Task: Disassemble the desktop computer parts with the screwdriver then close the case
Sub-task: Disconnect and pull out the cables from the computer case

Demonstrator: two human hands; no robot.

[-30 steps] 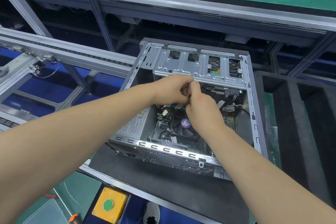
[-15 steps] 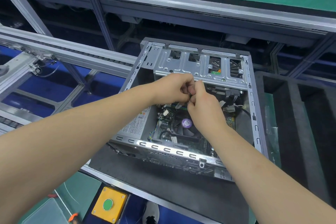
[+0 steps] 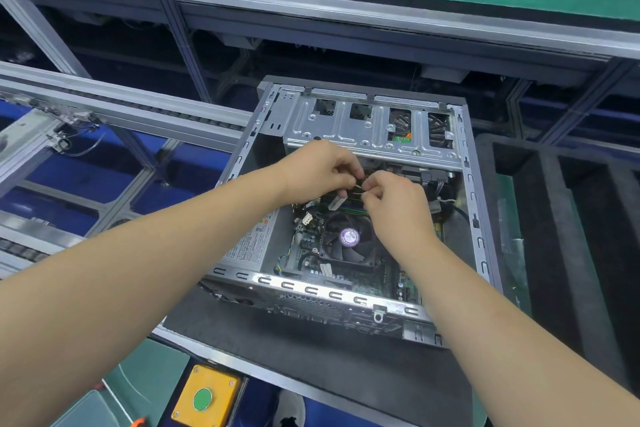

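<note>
The open grey sheet-metal desktop computer case (image 3: 360,204) lies on its side on a dark foam mat (image 3: 311,350), its side panel off and the green motherboard (image 3: 391,279) exposed. Above the black CPU cooler fan with a purple label (image 3: 348,241), close under the silver drive cage (image 3: 367,128), a small part is pinched between both hands; it is mostly hidden by the fingers, and a cable connector or a memory clip is only a guess. The left hand (image 3: 320,170) is curled with fingertips closed on it, and the right hand (image 3: 394,204) pinches it from the near side.

No screwdriver is seen, so the step is judged to be freeing a fitting by hand. It is best done by pressing any latch first, then pulling straight along the socket, without rocking. The loose white connectors (image 3: 306,218) nearby should be kept from snagging, and the cage edge should be avoided by the knuckles.
</note>
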